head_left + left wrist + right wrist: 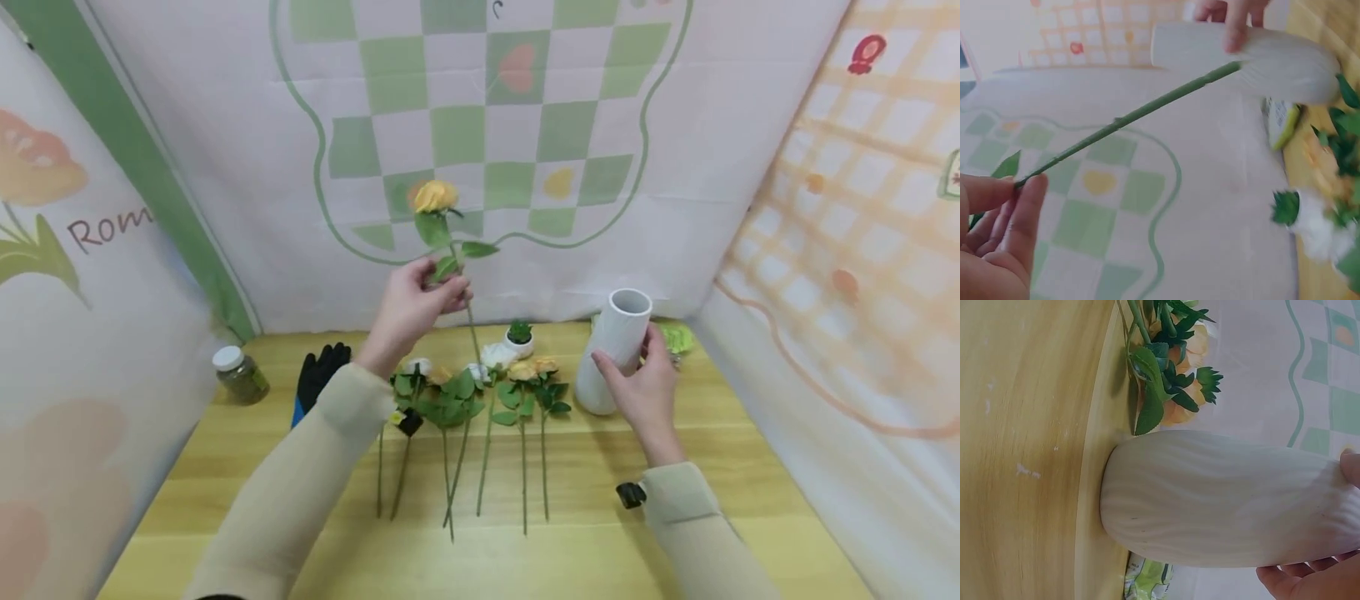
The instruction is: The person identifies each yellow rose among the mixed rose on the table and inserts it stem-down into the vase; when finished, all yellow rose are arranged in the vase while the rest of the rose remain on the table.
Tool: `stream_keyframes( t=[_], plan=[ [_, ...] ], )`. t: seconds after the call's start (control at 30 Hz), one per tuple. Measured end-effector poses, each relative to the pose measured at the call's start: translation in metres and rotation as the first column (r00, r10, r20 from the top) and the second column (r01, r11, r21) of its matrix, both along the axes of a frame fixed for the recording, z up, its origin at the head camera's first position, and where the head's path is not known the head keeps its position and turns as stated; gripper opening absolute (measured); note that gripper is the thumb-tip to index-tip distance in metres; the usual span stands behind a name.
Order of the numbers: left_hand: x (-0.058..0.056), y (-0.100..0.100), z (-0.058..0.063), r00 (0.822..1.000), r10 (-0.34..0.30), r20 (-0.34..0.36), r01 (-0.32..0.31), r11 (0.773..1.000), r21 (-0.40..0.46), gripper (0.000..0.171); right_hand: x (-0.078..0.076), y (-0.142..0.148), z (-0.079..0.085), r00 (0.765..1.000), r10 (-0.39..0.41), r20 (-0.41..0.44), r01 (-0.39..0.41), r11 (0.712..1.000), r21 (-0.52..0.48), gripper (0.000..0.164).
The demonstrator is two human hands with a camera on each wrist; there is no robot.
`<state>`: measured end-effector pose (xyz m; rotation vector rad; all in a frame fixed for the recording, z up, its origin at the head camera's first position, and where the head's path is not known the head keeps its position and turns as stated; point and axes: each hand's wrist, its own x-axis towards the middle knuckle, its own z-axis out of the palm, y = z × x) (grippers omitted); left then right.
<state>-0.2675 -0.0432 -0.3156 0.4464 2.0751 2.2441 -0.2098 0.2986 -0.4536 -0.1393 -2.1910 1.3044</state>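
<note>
My left hand (422, 304) pinches the green stem of a yellow artificial rose (436, 197) between thumb and fingers. The bloom points up, and the stem (1129, 119) slants down below the hand. On the right, my right hand (643, 387) grips a white ribbed vase (611, 358), thumb on the near side and fingers round the far side. The vase stands slightly tilted in the head view, its round mouth facing up, its base at the tabletop. Between the hands lie several more artificial roses (450, 404), yellow and white, stems toward me.
At the back of the wooden table (600, 550) sits a small potted plant (519, 335). A lidded jar (240, 375) and a black glove (321, 375) lie to the left. Behind the vase is a green packet (677, 337). Printed cloth walls (675, 250) enclose the table.
</note>
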Motion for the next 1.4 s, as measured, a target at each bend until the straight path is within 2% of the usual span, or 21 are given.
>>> stream_keyframes(
  t=[0.13, 0.23, 0.33, 0.43, 0.6, 0.7, 0.87, 1.03, 1.1, 1.23, 1.4],
  plan=[
    [-0.011, 0.036, 0.019, 0.992, 0.014, -0.125, 0.006, 0.987, 0.162, 0.028, -0.005, -0.005, -0.003, 1.0, 0.003, 0.001, -0.003, 1.0, 0.003, 0.082],
    [-0.016, 0.064, 0.03, 0.978, 0.049, -0.203, 0.012, 0.958, 0.285, 0.021, -0.008, -0.008, -0.005, 1.0, 0.005, 0.001, -0.005, 1.0, 0.018, 0.083],
    [-0.021, 0.092, 0.037, 0.962, 0.088, -0.257, 0.01, 0.934, 0.356, 0.017, -0.01, -0.01, -0.007, 1.0, 0.005, -0.005, -0.005, 1.0, 0.027, 0.083],
    [-0.024, 0.119, 0.043, 0.944, 0.102, -0.313, 0.014, 0.937, 0.349, 0.015, -0.01, -0.011, -0.009, 1.0, 0.003, -0.01, -0.003, 1.0, 0.025, 0.082],
    [-0.026, 0.15, 0.043, 0.91, 0.083, -0.405, 0.023, 0.968, 0.25, 0.014, -0.01, -0.012, -0.008, 1.0, -0.004, -0.024, 0.005, 1.0, 0.03, 0.08],
    [-0.027, 0.161, 0.036, 0.906, 0.059, -0.42, 0.024, 0.982, 0.19, 0.013, -0.01, -0.013, -0.006, 0.999, -0.005, -0.038, 0.007, 0.999, 0.034, 0.079],
    [-0.029, 0.17, 0.014, 0.909, 0.048, -0.414, -0.003, 0.994, 0.11, 0.012, -0.008, -0.012, -0.006, 0.999, -0.01, -0.052, 0.011, 1.0, 0.027, 0.078],
    [-0.032, 0.171, -0.009, 0.897, 0.071, -0.435, -0.021, 0.993, 0.119, 0.009, -0.005, -0.014, -0.006, 0.999, -0.011, -0.038, 0.012, 1.0, 0.021, 0.08],
    [-0.032, 0.171, -0.017, 0.89, 0.082, -0.449, -0.039, 0.994, 0.105, 0.006, -0.004, -0.014, -0.005, 1.0, -0.013, -0.025, 0.014, 1.0, 0.024, 0.081],
    [-0.033, 0.174, -0.032, 0.87, 0.086, -0.485, -0.09, 0.996, 0.016, 0.006, -0.004, -0.015, -0.005, 1.0, -0.016, -0.016, 0.016, 1.0, 0.025, 0.083],
    [-0.034, 0.183, -0.044, 0.844, 0.062, -0.532, -0.145, 0.983, -0.116, 0.01, -0.006, -0.015, -0.005, 1.0, -0.014, -0.021, 0.015, 1.0, 0.025, 0.083]
  ],
)
